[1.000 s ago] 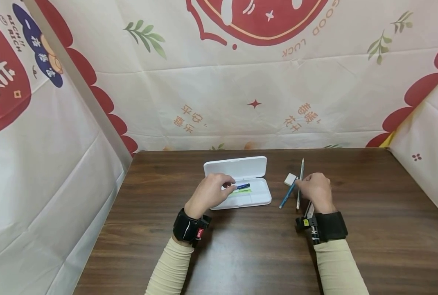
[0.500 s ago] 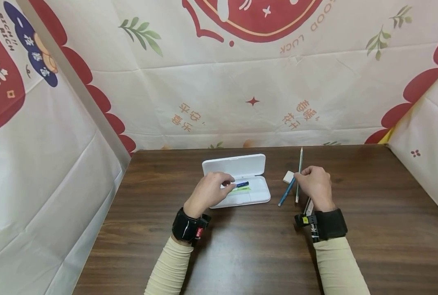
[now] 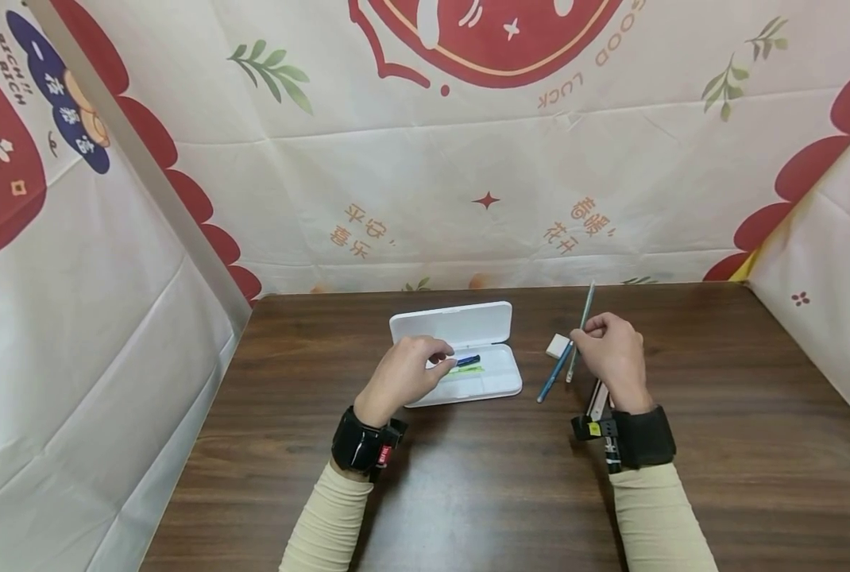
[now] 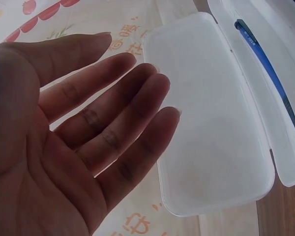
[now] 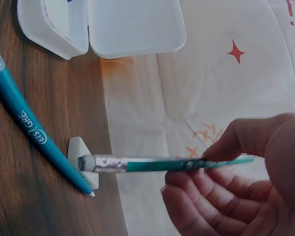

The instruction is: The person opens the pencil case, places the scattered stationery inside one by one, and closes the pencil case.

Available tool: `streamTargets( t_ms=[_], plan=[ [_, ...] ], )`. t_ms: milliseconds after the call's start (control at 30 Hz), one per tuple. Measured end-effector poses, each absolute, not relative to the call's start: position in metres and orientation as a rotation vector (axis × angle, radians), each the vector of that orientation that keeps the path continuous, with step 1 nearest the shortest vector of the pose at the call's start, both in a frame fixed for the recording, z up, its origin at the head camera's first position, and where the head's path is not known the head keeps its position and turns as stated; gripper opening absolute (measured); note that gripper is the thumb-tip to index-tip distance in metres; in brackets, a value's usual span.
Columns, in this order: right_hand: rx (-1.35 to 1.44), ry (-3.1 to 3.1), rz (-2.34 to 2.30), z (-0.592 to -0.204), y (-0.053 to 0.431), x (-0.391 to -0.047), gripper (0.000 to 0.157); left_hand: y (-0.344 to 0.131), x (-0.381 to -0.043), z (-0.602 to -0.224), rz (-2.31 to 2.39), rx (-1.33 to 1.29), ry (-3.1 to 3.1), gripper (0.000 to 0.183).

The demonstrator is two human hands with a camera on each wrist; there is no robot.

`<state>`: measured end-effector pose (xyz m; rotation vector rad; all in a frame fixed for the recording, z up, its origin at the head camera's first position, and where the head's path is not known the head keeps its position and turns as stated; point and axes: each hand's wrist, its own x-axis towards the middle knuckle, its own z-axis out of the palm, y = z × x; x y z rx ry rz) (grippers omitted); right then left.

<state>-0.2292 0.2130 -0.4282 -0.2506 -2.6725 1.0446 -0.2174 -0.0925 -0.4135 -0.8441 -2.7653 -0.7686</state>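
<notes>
White cloth point(image 3: 75, 357) printed with red scallops hangs down the left side and carries on behind the dark brown wooden table point(image 3: 439, 508); next comes a cream sleeve point(image 3: 328, 520) with a black wristband point(image 3: 358, 442) above it, and then the left hand point(image 3: 402, 373), palm turned inward, its fingers loosely bent with gaps between them, holding nothing; it hangs over the left part of a white plastic case point(image 3: 502, 377), and whether it touches the case I cannot tell. Behind the hand the case's lid point(image 3: 461, 324) stands raised at the back; inside lie a dark blue pen point(image 3: 469, 361) and a bright green item point(image 3: 472, 369), both partly hidden by the fingers.

Right of the case, well apart from it, a white eraser point(image 3: 557, 345) sits on the wood; a teal-blue pen point(image 3: 554, 375) slants just beside it, white tip towards the back. Next is the green pencil point(image 3: 588, 306), pinched between thumb and fingers of the right hand point(image 3: 616, 361); its silver collar and rubber end point(image 5: 103, 163) point towards the person, its other end away; a pale strip point(image 3: 598, 401) lies partly under the right wrist, too covered to identify.
</notes>
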Motion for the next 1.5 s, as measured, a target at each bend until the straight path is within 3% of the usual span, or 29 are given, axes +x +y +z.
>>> streamTargets(
  t_ms=[1500],
  plan=[
    [0.148, -2.55, 1.293, -0.402, 0.169, -0.216, 0.018, -0.09, -0.213, -0.406, -0.81, -0.887, -2.628, 0.019]
  ],
)
